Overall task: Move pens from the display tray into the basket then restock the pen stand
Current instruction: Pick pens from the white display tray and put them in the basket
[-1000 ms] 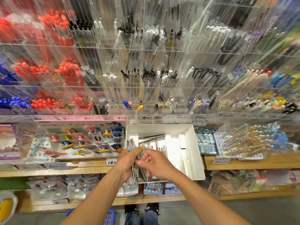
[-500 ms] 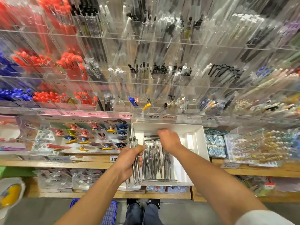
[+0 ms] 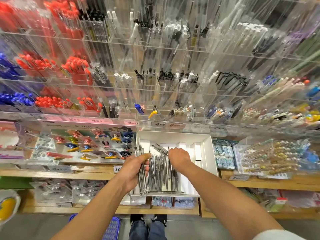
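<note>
A white display tray [image 3: 207, 153] sits on the wooden shelf, with several clear silver pens [image 3: 158, 175] lying lengthwise in its left half. My left hand [image 3: 136, 168] grips a bundle of the same pens [image 3: 141, 177] upright at the tray's left edge. My right hand [image 3: 179, 157] is down among the loose pens in the tray, its fingers curled around a few whose tips stick out to the left. A blue basket [image 3: 111, 228] shows on the floor under my left forearm. The clear acrylic pen stand [image 3: 155, 94] with many compartments rises behind the tray.
Carded clip sets [image 3: 90, 144] lie left of the tray. Packets of paper clips [image 3: 223, 156] and a clear box of decorated pens [image 3: 270, 156] lie to its right. Bagged goods fill the lower shelf [image 3: 57, 193]. My shoes [image 3: 149, 219] stand below on the grey floor.
My right hand left the bundle in my left hand, reached to the tray's far end, then came back a little and closed on loose pens. The camera moved closer.
</note>
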Available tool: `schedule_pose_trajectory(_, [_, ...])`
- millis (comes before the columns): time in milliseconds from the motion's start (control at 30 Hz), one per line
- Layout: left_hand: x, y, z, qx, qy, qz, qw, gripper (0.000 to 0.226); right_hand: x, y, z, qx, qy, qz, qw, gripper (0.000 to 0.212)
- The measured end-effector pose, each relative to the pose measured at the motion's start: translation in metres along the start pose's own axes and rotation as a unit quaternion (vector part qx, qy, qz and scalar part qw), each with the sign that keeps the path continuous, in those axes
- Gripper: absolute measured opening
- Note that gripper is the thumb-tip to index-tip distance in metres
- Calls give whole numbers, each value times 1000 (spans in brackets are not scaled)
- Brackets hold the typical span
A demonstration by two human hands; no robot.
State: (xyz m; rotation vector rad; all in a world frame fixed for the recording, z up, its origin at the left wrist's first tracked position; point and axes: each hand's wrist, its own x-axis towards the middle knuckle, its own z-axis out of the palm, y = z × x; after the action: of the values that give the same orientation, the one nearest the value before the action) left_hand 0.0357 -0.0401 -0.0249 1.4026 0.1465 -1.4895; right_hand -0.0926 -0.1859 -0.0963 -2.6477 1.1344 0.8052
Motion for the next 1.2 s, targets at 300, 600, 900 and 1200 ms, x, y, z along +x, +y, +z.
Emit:
schedule_pose_trajectory(300, [-6, -10, 3, -7, 16, 16, 1000, 39, -52, 2, -30, 445, -44, 3, 894, 26])
schedule_pose_trajectory(600, [-15, 1, 12, -57, -22, 9, 998, 72, -88, -36, -53, 553, -75, -113, 822, 29])
schedule_pose_trajectory(900, [-1, 3, -1, -69, -24, 21, 997, 11, -34, -17, -29, 530, -36, 13, 847, 18])
schedule_pose_trajectory(1200, [2, 4, -10, -50, -28, 4, 998, 8, -1, -12, 18, 193, 8, 79, 978, 27])
